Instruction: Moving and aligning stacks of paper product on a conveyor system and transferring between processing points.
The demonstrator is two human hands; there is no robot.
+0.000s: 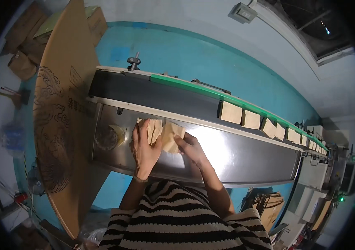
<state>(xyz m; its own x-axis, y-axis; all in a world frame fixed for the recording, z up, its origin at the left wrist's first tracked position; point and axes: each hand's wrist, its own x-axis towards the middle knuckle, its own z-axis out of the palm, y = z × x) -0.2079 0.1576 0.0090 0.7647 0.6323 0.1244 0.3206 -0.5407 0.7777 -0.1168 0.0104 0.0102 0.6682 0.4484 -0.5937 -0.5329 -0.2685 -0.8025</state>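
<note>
My left hand (146,152) is wrapped around a small stack of tan, paper-like packs (155,128), its thumb on the near right side and its fingers over the far left. Right beside that stack, my right hand (191,149) pinches a lighter tan, flat paper-like piece (170,135) between thumb and fingers. Both hands are over the left half of a shiny steel work surface (248,164). A round object with a yellowish rim (111,137) lies on the steel to the left of my left hand. What the packs contain cannot be made out.
Beyond the steel runs a dark conveyor belt (165,96) with a green guide rail (186,86). Several tan packs (230,112) stand in a row along its right part. A tall cardboard sheet (67,112) borders the left end. Flattened cardboard (267,204) sits below right.
</note>
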